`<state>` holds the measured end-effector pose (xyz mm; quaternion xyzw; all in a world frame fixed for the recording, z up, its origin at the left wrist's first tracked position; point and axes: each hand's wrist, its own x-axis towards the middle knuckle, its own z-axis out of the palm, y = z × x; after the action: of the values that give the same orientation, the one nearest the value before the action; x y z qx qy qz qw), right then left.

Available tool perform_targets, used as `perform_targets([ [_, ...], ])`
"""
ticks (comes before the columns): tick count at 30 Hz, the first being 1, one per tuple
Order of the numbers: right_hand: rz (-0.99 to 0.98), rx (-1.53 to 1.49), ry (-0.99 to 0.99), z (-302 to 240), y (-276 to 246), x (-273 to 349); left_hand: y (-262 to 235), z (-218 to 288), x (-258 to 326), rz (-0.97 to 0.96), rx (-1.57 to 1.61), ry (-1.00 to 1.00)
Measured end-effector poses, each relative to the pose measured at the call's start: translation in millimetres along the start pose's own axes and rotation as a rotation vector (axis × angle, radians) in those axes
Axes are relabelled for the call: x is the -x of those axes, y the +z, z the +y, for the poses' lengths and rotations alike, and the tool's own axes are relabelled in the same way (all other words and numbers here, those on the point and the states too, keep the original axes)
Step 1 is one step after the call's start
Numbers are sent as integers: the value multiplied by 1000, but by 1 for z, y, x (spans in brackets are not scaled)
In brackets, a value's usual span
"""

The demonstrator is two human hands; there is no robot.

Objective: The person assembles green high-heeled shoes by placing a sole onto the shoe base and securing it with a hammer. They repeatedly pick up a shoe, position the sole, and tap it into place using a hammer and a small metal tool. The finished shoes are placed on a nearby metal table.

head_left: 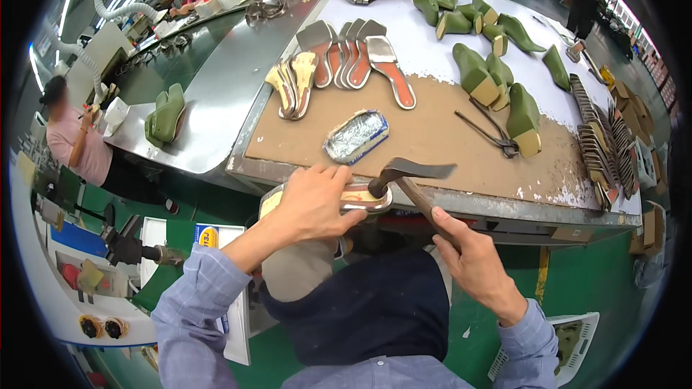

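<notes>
At the table's near edge, my left hand [310, 205] presses down on an insole [378, 203] with pale and red areas and a light rim. Its fingers curl over the far side and the thumb lies along the near side. What lies under the insole is mostly hidden. My right hand [472, 252] grips the wooden handle of a hammer [412, 168] with a dark metal head. The round face of the head is down at the insole's right end, touching it or just above. Just beyond stands a small foil-lined tray [357, 137].
Several red and cream insoles [353, 57] lie farther back on the brown board. Pincers [497, 133] rest beside green shoe lasts [524, 119]. Stacked insoles [598, 151] line the right side. A white crate [577, 346] stands on the floor. People work at the far left.
</notes>
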<state>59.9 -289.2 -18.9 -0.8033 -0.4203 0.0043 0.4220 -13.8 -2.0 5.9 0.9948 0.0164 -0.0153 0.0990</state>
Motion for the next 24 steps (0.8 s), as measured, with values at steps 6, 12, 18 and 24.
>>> perform_targets([
  [6,-11,604,10,49,-28,-15,4,-3,-15,-43,-88,184],
  [12,-48,791,55,100,-45,-20,-72,-44,-6,217,526,-269],
  [18,190,340,149,112,31,-165,-31,-292,61,1261,652,-475],
  [24,109,655,144,187,122,-279,43,-345,43,971,417,-736],
])
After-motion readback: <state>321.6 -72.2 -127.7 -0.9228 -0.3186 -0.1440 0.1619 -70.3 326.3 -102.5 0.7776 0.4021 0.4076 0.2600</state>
